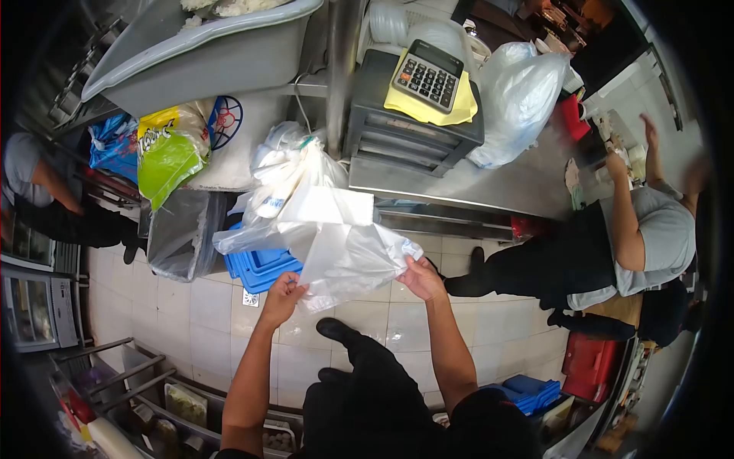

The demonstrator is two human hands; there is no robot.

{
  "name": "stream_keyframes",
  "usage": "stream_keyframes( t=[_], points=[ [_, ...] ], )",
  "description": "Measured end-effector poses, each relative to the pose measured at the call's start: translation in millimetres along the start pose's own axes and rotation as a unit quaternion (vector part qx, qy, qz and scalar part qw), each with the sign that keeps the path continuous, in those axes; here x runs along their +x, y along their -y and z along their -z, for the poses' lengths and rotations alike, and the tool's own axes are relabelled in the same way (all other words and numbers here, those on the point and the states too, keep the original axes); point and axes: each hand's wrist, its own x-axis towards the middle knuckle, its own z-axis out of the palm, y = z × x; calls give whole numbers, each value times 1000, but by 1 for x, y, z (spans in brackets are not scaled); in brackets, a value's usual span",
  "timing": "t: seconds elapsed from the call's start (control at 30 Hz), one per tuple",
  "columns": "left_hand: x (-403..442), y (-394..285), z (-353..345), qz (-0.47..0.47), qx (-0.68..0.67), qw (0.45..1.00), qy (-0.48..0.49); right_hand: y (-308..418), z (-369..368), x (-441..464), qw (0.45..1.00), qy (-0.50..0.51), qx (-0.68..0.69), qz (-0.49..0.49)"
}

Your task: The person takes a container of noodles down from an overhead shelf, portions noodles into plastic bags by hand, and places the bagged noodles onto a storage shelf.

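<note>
Between my two hands a thin translucent plastic bag (344, 260) is stretched out. My left hand (284, 298) pinches its lower left edge, and my right hand (420, 278) grips its right corner. The bag's upper part meets a bunch of white plastic bags (287, 172) hanging at the counter's edge. Under the bag's left side, blue plastic lids or containers (260, 264) show partly.
A calculator (428, 75) lies on yellow paper atop a grey drawer unit (413, 134). A large grey tub (206, 57) stands upper left, above a lined bin (180, 237). One person (650, 229) stands right, another (46, 183) far left.
</note>
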Motion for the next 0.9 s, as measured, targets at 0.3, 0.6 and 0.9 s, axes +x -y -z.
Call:
stream_keyframes(
  t=[0.3, 0.6, 0.9],
  points=[
    [-30, -37, -19, 80, -55, 995, 25, -42, -92, -53, 732, -113, -582, 335],
    [-40, -44, -32, 28, -90, 992, 84, -56, -133, -40, 865, 6, -469, 179],
    [-25, 17, 3, -53, -48, 994, -87, -39, -115, -36, 847, -87, -485, 200]
  ],
)
